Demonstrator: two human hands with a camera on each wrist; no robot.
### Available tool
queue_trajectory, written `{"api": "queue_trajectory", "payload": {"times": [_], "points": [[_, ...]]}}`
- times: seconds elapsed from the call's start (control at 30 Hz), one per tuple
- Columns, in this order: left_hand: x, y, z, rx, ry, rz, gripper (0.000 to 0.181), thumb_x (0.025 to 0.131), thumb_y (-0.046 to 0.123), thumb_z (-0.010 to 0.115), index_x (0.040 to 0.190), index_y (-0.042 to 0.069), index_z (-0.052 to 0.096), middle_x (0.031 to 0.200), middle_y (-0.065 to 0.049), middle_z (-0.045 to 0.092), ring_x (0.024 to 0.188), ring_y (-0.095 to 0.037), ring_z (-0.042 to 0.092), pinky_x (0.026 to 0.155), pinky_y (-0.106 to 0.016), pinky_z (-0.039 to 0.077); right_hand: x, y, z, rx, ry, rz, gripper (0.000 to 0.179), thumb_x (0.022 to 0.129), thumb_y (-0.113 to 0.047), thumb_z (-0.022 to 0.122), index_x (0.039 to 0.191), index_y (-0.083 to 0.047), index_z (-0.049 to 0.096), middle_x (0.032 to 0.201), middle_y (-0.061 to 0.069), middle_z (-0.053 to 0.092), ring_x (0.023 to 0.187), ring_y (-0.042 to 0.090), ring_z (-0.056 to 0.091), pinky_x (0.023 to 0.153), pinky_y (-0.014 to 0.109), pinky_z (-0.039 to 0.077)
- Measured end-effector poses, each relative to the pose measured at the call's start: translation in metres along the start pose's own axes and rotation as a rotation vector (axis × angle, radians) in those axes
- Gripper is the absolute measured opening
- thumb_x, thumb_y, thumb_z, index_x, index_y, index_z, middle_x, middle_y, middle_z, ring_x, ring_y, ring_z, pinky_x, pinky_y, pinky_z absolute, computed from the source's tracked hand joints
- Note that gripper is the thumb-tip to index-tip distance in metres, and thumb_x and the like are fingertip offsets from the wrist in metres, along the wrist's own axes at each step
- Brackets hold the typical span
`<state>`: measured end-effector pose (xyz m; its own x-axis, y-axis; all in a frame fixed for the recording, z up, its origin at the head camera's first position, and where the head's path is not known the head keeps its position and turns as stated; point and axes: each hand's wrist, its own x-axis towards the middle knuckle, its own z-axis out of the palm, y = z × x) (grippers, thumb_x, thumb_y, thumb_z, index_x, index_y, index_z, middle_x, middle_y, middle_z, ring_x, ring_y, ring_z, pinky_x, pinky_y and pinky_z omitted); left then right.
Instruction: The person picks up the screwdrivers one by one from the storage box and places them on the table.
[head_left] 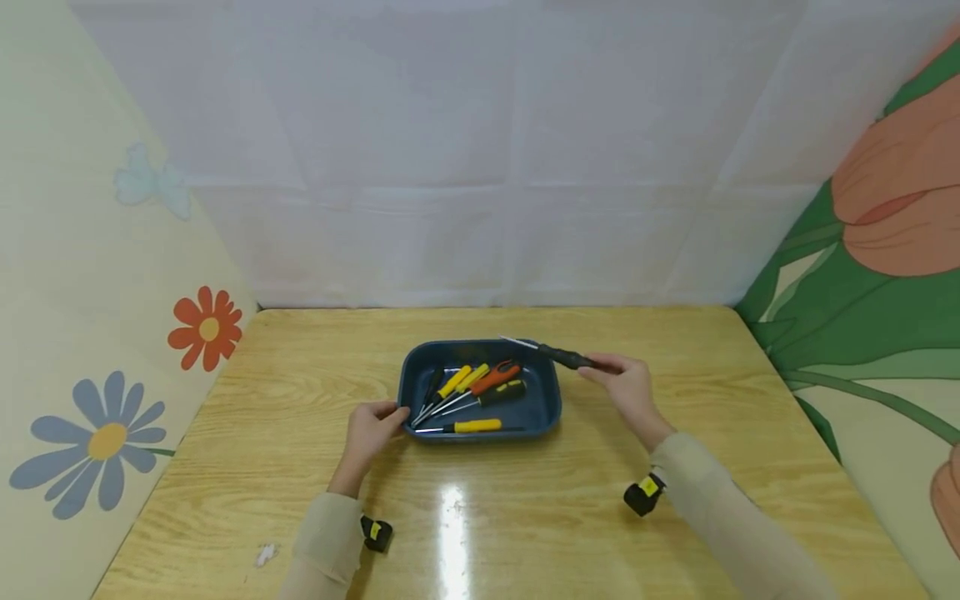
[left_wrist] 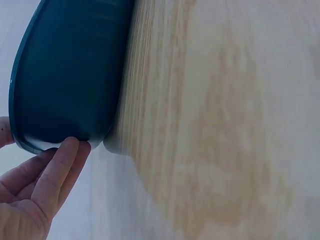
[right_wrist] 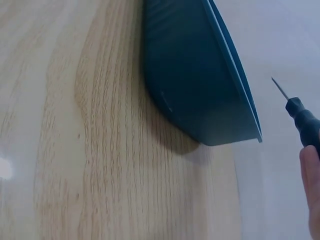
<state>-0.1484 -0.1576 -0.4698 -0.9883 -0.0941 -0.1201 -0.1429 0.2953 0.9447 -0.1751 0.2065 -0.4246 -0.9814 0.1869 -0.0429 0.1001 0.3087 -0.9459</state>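
Note:
My left hand (head_left: 367, 435) pinches the left end of a dark blue plastic tray (head_left: 542, 400). In the left wrist view its fingertips (left_wrist: 70, 150) press against the tray's outer wall (left_wrist: 70, 75), and the thumb is at the rim. My right hand (head_left: 630, 390) holds a black-handled screwdriver (head_left: 564, 357) by the handle end. Its thin metal shaft points left, over the tray's back right rim. Inside the tray lie several more screwdrivers: a red and black one (head_left: 493, 379), yellow ones such as the front one (head_left: 477, 426), and a dark-handled one (head_left: 504, 392).
The tray stands on a wood-grain table (head_left: 540, 517), toward its back edge. Behind it hangs a white cloth (head_left: 480, 167). A small white scrap or mark (head_left: 266, 554) is at the front left. Flower-patterned sheets flank the table.

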Motion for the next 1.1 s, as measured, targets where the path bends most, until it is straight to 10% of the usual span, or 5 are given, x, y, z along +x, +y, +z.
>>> {"api": "queue_trajectory", "payload": {"times": [1.1], "points": [[-0.001,0.002,-0.002,0.013,-0.012,-0.009,0.025,0.084,0.004,0.061,0.100,-0.015,0.062,0.093,-0.025,0.064,0.073,-0.020,0.065,0.067,-0.032,0.056,0.026,0.056,-0.004,0.105,0.434,0.074,0.034,0.072,-0.025,0.077,0.096,-0.002,0.068,0.091,0.005,0.063,0.082,0.013,0.056,0.068,0.014,0.048]]}}
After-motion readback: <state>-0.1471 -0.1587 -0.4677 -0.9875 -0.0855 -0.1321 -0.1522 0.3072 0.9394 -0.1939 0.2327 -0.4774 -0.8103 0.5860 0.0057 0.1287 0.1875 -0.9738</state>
